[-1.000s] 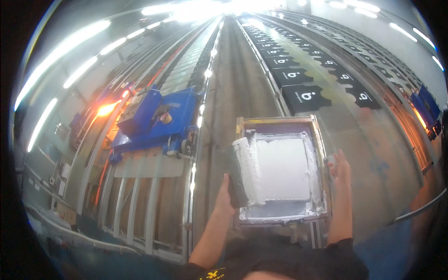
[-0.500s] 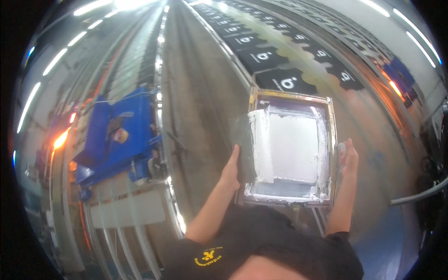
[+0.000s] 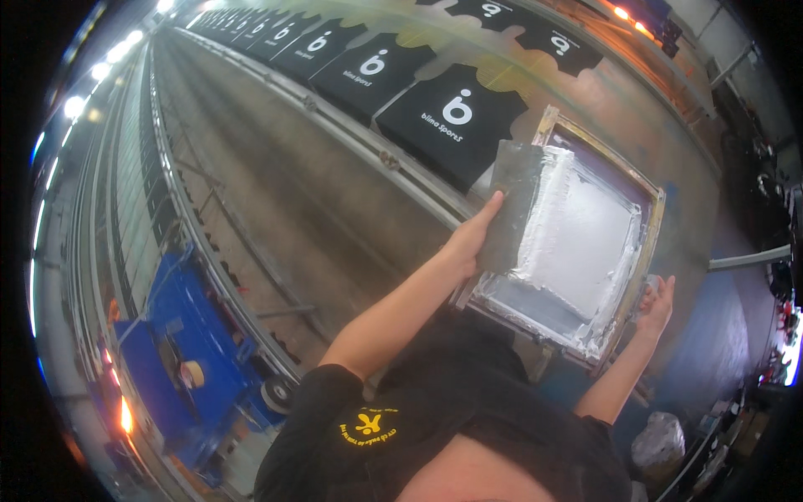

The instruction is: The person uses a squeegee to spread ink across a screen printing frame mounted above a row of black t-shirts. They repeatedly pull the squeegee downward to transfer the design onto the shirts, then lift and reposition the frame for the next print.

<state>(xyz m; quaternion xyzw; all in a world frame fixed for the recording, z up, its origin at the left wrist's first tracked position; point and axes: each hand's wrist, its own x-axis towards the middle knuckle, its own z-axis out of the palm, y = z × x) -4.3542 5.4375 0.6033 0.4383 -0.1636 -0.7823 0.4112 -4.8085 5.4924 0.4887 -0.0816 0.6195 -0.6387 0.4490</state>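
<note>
I carry a wooden-framed printing screen [image 3: 585, 238] smeared with white ink, held out in front of me. My left hand [image 3: 473, 238] grips its left side, fingers against a grey squeegee blade [image 3: 512, 201] that lies in the screen. My right hand [image 3: 655, 303] holds the frame's lower right edge. Just beyond the screen lies a black shirt [image 3: 447, 121] with a white round print, the nearest of a row of black shirts [image 3: 351, 67] on a long table.
A long printing table [image 3: 602, 92] runs away at the top with several printed shirts. A metal rail [image 3: 351, 138] edges it. A blue machine on wheels [image 3: 188, 368] stands at lower left. A white bag [image 3: 661, 439] sits at lower right.
The view has swung left and tilted. The screen now sits to the right, tilted, next to the nearest black shirt. Both hands keep their hold on the frame.
</note>
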